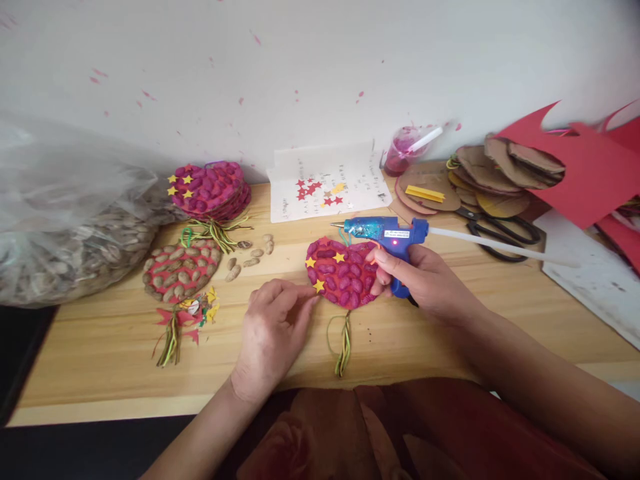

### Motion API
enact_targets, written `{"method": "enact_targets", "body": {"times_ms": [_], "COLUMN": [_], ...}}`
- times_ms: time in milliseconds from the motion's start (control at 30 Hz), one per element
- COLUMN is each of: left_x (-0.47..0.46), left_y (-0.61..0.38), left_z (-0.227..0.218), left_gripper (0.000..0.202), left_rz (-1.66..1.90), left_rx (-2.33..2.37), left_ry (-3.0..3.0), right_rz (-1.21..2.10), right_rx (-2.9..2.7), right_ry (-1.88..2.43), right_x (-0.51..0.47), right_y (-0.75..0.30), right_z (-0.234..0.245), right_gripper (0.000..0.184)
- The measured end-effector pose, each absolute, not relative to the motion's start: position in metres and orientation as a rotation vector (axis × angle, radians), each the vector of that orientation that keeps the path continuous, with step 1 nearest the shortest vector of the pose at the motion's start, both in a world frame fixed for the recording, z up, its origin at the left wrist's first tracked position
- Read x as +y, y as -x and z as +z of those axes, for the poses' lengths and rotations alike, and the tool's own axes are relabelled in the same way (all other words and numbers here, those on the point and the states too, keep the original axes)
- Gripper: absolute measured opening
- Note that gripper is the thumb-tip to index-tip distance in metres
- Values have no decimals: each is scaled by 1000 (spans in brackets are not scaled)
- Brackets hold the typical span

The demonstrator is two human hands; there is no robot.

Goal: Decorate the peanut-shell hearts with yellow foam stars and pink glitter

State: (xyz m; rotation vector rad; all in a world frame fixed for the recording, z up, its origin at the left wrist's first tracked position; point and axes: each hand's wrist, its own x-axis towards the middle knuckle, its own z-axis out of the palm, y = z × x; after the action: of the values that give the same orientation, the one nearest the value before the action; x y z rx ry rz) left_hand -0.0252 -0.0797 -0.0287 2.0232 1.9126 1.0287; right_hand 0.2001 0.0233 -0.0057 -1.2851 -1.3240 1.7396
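Red cloth [350, 433] at lap, btm edge. L hand [273, 327] — fingertips pinching left rim of red heart piece [343, 273], flat on wood table [475, 333], centre. R hand [425, 280] — closed round blue glue gun [385, 232], nozzle over heart's top. Peanut bag [65, 227] far left.

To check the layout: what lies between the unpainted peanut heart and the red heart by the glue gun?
In the head view, a few loose peanuts lie scattered on the wooden table there.
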Motion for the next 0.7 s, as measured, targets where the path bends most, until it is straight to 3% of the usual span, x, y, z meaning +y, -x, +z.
{"method": "enact_targets", "body": {"times_ms": [700], "left_x": [-78], "left_y": [26], "left_z": [-28], "left_gripper": [7], "left_rz": [990], "left_rx": [1919], "left_ry": [-2073], "right_rz": [1746], "right_rx": [-1363], "right_ry": [1246], "right_x": [24], "right_y": [-202], "right_z": [-8], "right_gripper": [45]}}
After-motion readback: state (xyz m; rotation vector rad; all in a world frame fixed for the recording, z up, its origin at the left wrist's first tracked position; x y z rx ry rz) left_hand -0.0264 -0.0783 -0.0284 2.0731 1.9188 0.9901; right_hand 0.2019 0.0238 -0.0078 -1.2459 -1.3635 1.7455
